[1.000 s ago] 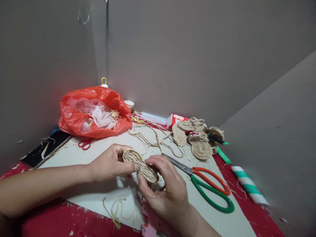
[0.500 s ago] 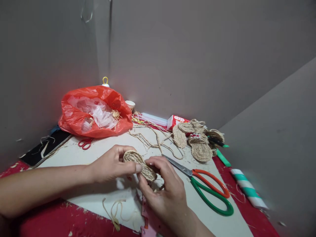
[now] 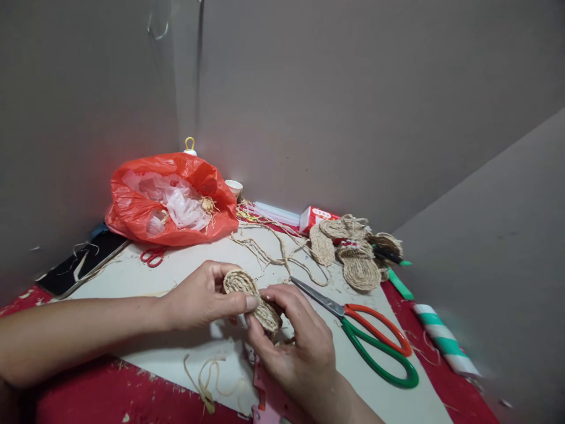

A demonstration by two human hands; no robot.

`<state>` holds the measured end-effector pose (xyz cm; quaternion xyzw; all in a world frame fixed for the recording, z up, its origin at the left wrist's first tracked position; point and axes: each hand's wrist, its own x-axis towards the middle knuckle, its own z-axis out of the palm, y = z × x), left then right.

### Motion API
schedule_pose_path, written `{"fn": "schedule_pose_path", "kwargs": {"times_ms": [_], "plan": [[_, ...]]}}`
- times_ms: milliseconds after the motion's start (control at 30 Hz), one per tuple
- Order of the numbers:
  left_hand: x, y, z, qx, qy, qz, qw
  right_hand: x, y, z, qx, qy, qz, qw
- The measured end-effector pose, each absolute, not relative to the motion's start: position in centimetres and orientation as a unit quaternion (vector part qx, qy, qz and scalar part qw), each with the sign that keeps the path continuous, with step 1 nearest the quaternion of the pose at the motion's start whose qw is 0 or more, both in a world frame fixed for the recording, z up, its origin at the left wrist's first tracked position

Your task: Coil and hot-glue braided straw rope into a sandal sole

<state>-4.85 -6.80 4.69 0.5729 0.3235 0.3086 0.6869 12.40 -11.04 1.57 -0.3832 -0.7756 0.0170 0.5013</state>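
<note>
A small oval sole of coiled straw cord [image 3: 242, 281] is held up between both hands above the white board [image 3: 145, 277]. My left hand [image 3: 203, 297] grips its upper left end, thumb across the face and fingers behind. At its lower right end, my right hand [image 3: 295, 330] pinches the edge between thumb and fingers. Under my right hand lies a pink tool [image 3: 269, 400], mostly covered. Large scissors [image 3: 375, 335] with one orange and one green handle rest just right of my right hand, their blades pointing toward the loose cord [image 3: 286, 259].
A red plastic bag [image 3: 172, 200] stands at the back left, beside small red scissors [image 3: 152, 257] and a black phone [image 3: 79, 265]. Several woven straw pieces [image 3: 359, 271] pile up at the back right near a red box [image 3: 315, 218]. Grey walls [image 3: 344, 106] rise behind.
The straw sole is tilted slightly, showing more of its coiled face. Both hands keep their hold and have barely moved.
</note>
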Motion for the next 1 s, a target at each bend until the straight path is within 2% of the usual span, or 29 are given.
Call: {"fn": "schedule_pose_path", "kwargs": {"times_ms": [400,567,767,1000], "plan": [[-4.8,-7.0,4.0,0.585,0.342,0.307,0.669,12.4,-11.2,1.4,-0.380,-0.783,-0.004,0.492],[-4.8,-6.5,3.4,0.585,0.344,0.294,0.673,12.4,-10.8,0.9,-0.384,-0.784,0.033,0.487],[-5.2,-6.0,5.3,0.598,0.286,0.306,0.683,13.6,-10.1,2.3,-0.385,-0.777,-0.001,0.497],[-5.7,-4.4,5.0,0.606,0.385,0.405,0.566,15.8,-9.0,4.1,-0.405,-0.748,-0.049,0.523]]}}
